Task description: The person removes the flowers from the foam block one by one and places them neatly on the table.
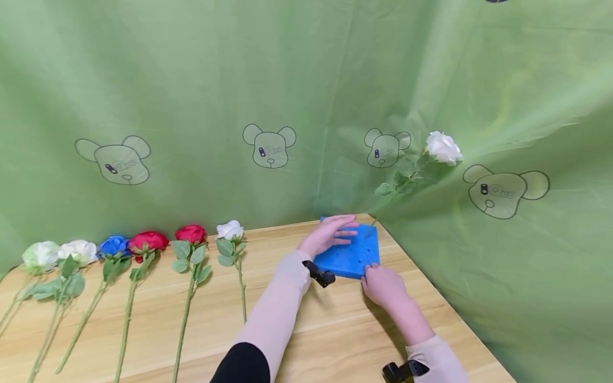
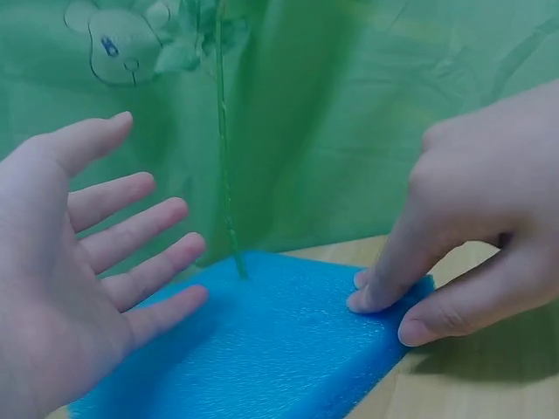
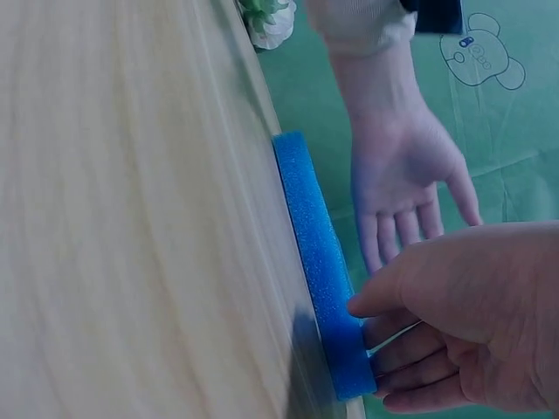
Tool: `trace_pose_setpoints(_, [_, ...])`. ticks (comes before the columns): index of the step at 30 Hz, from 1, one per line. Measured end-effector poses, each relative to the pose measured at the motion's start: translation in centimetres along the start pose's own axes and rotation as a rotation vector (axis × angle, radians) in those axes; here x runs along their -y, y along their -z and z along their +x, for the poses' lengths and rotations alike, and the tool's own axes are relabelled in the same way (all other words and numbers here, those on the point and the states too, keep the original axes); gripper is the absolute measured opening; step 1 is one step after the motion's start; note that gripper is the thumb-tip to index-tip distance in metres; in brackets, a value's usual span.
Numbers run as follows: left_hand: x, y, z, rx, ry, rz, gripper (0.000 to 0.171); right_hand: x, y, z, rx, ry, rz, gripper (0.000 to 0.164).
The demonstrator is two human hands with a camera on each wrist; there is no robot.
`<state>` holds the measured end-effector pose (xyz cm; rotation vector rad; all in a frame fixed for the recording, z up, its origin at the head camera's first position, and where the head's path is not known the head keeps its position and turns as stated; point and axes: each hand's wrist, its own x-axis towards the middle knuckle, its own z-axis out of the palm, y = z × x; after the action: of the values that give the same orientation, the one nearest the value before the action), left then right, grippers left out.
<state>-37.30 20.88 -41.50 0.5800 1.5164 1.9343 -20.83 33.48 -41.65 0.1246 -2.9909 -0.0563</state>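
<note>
A blue foam block lies flat at the table's far right corner. The stem of a white rose stands in the block, and the bloom leans right against the green curtain. My left hand is over the block's left part, fingers spread and straight, holding nothing; its palm faces the stem in the left wrist view. With my right hand I pinch the block's near right corner, fingertips on top and thumb against the side.
Several roses lie in a row on the wooden table to the left: a white one, a red one, a larger red one, a blue one and pale ones. Green curtain encloses the far and right edges.
</note>
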Motion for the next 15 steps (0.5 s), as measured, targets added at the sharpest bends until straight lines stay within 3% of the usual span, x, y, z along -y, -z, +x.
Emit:
trace_pose_setpoints(9, [2.8, -1.0, 1.9, -0.08, 0.007, -0.04, 0.055, 0.1, -0.4, -0.1, -0.045, 0.036, 0.0, 0.018])
trace_pose_setpoints(15, [3.3, -2.1, 3.5, -0.109, -0.036, -0.04, 0.05, -0.3, 0.2, -0.1, -0.043, 0.03, -0.003, 0.018])
